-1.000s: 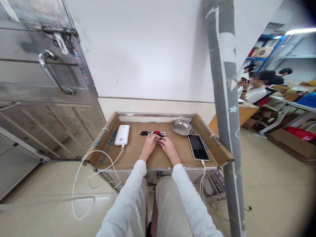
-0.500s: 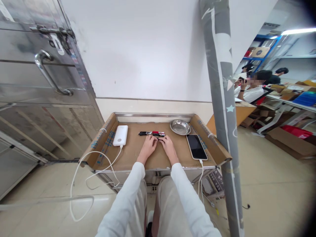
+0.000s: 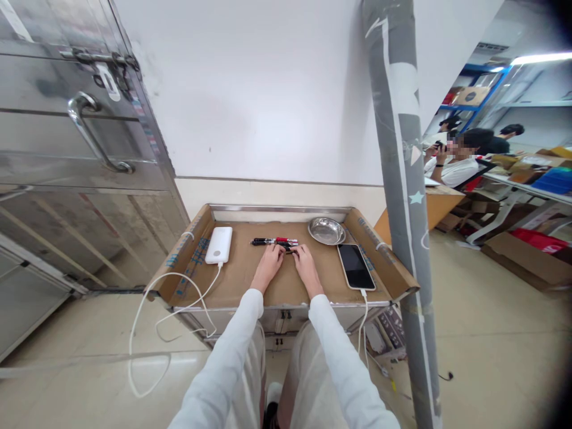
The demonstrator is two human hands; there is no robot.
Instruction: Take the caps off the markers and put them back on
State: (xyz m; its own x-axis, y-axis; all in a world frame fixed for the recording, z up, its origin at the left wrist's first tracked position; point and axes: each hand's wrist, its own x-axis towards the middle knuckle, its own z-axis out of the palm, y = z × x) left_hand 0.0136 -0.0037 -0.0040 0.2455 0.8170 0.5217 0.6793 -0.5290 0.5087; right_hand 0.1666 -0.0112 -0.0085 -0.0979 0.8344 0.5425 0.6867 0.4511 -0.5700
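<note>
Pens [image 3: 268, 241], slim, black with touches of red and pale banding; lying close together, pointing left to right, across the middle of the cardboard-lined counter [image 3: 245, 285], between a white power bank [image 3: 218, 245] on the left and a steel bowl [image 3: 326, 230] and phone [image 3: 356, 266] on the right; too small and too partly covered to count with confidence. Left hand [image 3: 269, 263] and right hand [image 3: 304, 263] low over the counter, facing each other, fingers bent and bunched at the near edge of the group, with a dark strip [image 3: 288, 251] showing between, perhaps one more pen; cannot tell whether pinched tight or merely touched. Likely to handle as light, stiff plastic; hardly fragile, so safe to take firmly, yet apparently smooth and round enough to roll on a flat surface or swivel under a one-sided push; possibly slick along any glossy barrel, with better purchase on a clip or ribbed grip, if present. Best taken by the middle of the barrel, thumb against fingertip, for balance; or steadied near both ends, to keep straight; better not pressed at the tip or tail, in case of a click button; easy, too, to nudge against neighbours alongside.
</note>
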